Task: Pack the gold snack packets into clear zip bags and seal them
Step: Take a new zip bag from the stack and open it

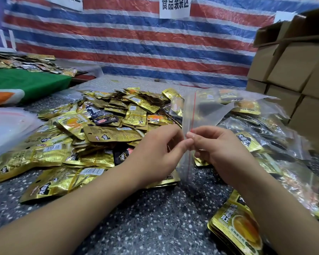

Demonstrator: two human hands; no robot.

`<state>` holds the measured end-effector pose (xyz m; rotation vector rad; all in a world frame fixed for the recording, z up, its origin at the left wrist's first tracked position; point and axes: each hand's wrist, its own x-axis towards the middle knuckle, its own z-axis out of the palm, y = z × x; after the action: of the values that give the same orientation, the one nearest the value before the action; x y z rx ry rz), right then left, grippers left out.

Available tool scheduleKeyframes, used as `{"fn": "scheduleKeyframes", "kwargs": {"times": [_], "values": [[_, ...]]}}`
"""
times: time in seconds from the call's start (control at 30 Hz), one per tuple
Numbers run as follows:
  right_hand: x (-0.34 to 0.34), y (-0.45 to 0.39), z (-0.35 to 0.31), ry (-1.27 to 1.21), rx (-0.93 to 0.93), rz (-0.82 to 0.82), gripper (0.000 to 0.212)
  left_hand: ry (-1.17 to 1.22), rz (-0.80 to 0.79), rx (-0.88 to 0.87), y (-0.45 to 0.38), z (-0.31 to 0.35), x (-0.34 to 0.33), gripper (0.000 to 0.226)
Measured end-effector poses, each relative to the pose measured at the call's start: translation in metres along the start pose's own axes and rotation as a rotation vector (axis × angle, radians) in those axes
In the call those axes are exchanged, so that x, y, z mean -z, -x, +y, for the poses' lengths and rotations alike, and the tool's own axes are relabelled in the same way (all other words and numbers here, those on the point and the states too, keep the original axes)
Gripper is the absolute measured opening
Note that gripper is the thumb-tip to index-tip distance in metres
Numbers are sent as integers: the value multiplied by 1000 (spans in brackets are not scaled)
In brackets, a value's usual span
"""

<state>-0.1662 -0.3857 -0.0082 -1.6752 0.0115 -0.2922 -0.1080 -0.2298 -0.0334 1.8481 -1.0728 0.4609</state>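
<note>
- Both hands, left hand point(156, 150) and right hand point(223, 151), are pinching an empty clear zip bag point(203, 111) at its red-lined mouth, fingers point(187, 142) grasping opposite lips.
- Gold snack packets point(103, 126) are lying heaped on the table point(155, 218) just behind.
- Peeling the lips fully apart before loading is advisable.

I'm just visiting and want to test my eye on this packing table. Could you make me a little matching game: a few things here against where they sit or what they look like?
Things:
1. zip bag
2. cardboard boxes
3. packet pile
4. green cloth

Descriptions:
A. stacked at the right edge
B. heaped on the table behind the left hand
C. pinched at its red strip by both hands, the right hand included
D. spread at far left

Pairs: 1-C, 2-A, 3-B, 4-D
</note>
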Motion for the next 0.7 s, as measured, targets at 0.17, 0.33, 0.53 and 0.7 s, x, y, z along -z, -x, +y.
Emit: {"fn": "scheduleKeyframes", "kwargs": {"times": [0.17, 0.33, 0.53, 0.7], "values": [[-5, 1, 3, 29, 10, -18, 14, -20, -8, 0, -1, -4, 0, 35], [-4, 3, 0, -117, -22, -147, 24, 24, -54, -39, -1, -1, 5, 38], [-5, 3, 2, -90, 2, -190, 25, -25, -69, -26, 0, -1, 5, 38], [-2, 0, 5, -49, -14, -165, 32, -8, -94, -11, 0, -3, 5, 36]]}}
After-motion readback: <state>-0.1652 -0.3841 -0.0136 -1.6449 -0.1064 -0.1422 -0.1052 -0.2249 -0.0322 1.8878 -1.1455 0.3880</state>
